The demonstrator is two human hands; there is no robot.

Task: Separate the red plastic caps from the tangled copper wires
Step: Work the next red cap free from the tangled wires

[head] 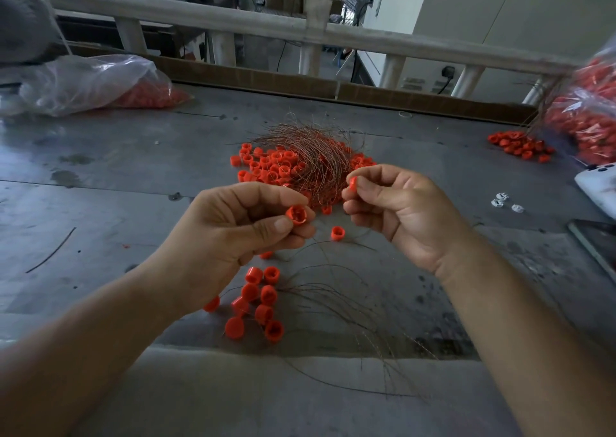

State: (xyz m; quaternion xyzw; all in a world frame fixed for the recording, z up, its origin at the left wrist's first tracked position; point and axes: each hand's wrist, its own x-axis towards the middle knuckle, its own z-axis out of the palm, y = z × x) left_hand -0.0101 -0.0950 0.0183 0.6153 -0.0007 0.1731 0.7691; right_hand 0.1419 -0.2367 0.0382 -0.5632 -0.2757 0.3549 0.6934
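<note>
A tangle of thin copper wires (313,156) lies mid-table, mixed with a heap of red plastic caps (270,166). My left hand (233,229) pinches one red cap (296,214) between thumb and fingers, above the table. My right hand (396,209) pinches another red cap (352,183) at its fingertips, close to the tangle's near edge. Several loose caps (258,301) sit in a group near the front edge, and a single cap (337,233) lies between my hands. Loose wire strands (360,316) trail toward me.
A clear bag of red caps (90,83) lies at the back left; another bag (586,116) with a small spill of caps (520,146) at the right. White clips (503,201), a white object (600,183) and a dark flat item (596,243) sit at the right edge. A railing (300,33) runs behind.
</note>
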